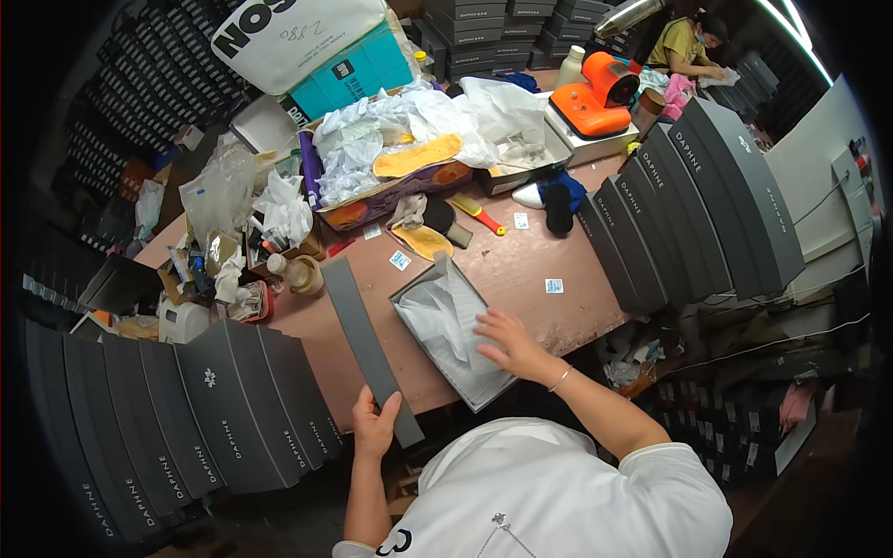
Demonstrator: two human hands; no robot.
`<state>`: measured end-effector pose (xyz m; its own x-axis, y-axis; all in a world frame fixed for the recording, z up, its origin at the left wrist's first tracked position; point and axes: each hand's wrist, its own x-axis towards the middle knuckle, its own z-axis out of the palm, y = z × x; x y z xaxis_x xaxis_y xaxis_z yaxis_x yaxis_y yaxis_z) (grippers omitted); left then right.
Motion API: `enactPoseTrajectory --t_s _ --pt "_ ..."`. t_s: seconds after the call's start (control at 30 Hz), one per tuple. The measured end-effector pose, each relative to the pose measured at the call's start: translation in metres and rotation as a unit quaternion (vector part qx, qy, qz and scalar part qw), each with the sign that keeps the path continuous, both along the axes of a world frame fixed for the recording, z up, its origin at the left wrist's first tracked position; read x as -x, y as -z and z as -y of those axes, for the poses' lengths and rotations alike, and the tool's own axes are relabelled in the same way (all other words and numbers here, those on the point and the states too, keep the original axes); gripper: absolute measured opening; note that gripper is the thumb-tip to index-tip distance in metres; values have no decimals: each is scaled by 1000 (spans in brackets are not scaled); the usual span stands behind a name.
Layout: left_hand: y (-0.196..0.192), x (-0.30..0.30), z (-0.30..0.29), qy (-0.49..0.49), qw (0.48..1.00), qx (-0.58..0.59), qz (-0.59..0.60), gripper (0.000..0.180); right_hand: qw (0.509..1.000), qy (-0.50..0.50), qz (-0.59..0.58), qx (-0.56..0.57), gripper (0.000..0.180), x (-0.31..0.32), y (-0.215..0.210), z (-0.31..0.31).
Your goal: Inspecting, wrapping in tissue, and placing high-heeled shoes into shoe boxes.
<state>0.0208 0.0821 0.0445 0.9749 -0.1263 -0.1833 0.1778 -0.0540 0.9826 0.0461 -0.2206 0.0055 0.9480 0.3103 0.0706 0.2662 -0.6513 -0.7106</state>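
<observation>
At the lower middle of the frame, the left hand (376,426) has the near end of a long grey lid (356,321) in its grip, thumb on top; held only there, the lid could swing or slip if that grip slackened, and a swing could knock the jar (299,274) by its far end. Just right of centre, the right hand (507,344) grips nothing, its fingers spread over white tissue (448,321) in the grey box (479,400); how hard they press cannot be told. Too firm a push might crease or tear the tissue, and since the box's lowest corner sits at the tabletop's near edge, a tug toward the body might tip it off. The tabletop (521,265) is pinkish and scuffed, dotted with small stickers (554,285). Tall rows of grey boxes lean at lower left (223,409) and right (693,209); a bumped elbow could topple either. Beyond the box lie a brush (477,213), a yellow pad (423,242) and a patterned carton (391,198) heaped with crumpled paper, then an orange machine (595,102) at upper right. Further off, stacked boxes (465,37) fill the top, dark shelving (158,84) the upper left, and a co-worker (686,46) bends over work under tube lights (791,28).
</observation>
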Motion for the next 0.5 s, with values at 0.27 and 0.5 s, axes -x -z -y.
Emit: enactPoseTrajectory --t_s 0.27,0.5 --pt "16 -4 121 154 985 -37 62 65 900 214 -273 -265 54 -8 -28 79" --pt "101 -12 79 -41 986 102 -129 55 961 198 -194 -22 59 -34 50 6"
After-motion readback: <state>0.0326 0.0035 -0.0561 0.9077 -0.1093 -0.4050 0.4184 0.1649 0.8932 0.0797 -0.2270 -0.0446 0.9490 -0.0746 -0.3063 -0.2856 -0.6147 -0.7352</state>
